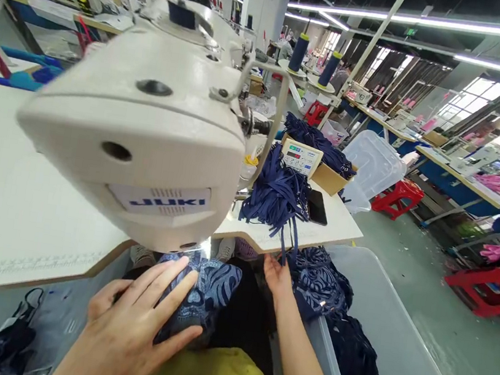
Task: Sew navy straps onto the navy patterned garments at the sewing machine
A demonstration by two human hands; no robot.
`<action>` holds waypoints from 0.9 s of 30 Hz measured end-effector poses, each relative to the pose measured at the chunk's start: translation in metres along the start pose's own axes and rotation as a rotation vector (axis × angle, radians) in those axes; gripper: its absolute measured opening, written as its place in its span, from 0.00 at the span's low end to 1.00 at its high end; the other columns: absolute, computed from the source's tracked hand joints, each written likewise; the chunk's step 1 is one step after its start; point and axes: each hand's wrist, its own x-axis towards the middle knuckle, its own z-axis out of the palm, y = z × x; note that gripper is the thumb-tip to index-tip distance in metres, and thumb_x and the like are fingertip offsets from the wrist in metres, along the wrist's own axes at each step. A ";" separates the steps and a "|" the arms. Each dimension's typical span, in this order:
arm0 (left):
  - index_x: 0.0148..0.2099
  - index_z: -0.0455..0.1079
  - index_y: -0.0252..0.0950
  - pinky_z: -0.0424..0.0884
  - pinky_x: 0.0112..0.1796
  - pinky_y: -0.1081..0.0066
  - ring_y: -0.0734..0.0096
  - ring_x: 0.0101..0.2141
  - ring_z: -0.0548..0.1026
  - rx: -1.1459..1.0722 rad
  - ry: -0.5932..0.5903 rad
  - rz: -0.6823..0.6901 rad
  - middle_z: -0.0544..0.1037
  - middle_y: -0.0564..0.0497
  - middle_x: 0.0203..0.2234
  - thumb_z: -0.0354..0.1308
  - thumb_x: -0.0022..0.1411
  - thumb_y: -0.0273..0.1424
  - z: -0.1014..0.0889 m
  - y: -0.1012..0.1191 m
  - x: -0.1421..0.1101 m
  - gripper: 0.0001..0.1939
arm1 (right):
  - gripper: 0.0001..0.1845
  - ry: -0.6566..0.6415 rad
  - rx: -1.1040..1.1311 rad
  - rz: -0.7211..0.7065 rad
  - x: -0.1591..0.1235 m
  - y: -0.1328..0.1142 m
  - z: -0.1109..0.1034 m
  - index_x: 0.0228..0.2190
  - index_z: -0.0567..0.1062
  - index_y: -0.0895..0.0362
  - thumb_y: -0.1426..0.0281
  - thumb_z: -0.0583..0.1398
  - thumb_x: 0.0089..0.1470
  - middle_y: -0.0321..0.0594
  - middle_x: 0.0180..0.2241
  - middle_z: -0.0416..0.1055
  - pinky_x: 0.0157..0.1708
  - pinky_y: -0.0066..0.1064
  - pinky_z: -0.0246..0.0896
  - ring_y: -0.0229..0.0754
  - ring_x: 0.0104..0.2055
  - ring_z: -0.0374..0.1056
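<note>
My left hand lies with fingers spread on a blue patterned lace-like fabric piece, under the head of a white sewing machine. The fabric hangs toward my lap, partly hidden by the hand. At the table's front edge, my right hand is turned palm up, its fingers apart. Navy straps dangle over the edge right at its fingertips; whether they touch is unclear. These come from a heap of navy straps on the tabletop. The needle area is hidden behind the machine head.
A clear plastic bin at the right holds dark patterned garments. Near the strap heap are a control panel, a phone and a cardboard box. Another dark garment lies lower left. Red stools stand on the floor.
</note>
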 end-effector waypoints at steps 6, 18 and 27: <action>0.57 0.66 0.43 0.56 0.47 0.61 0.60 0.53 0.67 0.016 -0.023 -0.071 0.69 0.49 0.57 0.49 0.66 0.41 -0.005 0.007 -0.005 0.19 | 0.12 0.061 0.100 -0.020 0.016 -0.014 0.012 0.36 0.71 0.62 0.64 0.56 0.62 0.35 0.30 0.70 0.28 0.26 0.67 0.32 0.27 0.67; 0.60 0.62 0.44 0.51 0.51 0.62 0.62 0.57 0.61 -0.085 -0.095 -0.119 0.65 0.50 0.60 0.47 0.67 0.33 -0.004 0.007 -0.012 0.20 | 0.16 -0.250 -0.099 -0.038 -0.089 -0.017 0.000 0.35 0.72 0.52 0.65 0.69 0.44 0.30 0.36 0.74 0.47 0.31 0.66 0.34 0.41 0.71; 0.59 0.63 0.43 0.51 0.51 0.62 0.62 0.57 0.62 -0.066 -0.048 -0.124 0.66 0.49 0.59 0.46 0.67 0.33 -0.004 0.011 -0.012 0.19 | 0.14 -0.169 -1.187 -1.158 -0.118 -0.057 0.039 0.38 0.71 0.57 0.59 0.54 0.59 0.46 0.41 0.69 0.53 0.47 0.54 0.49 0.48 0.63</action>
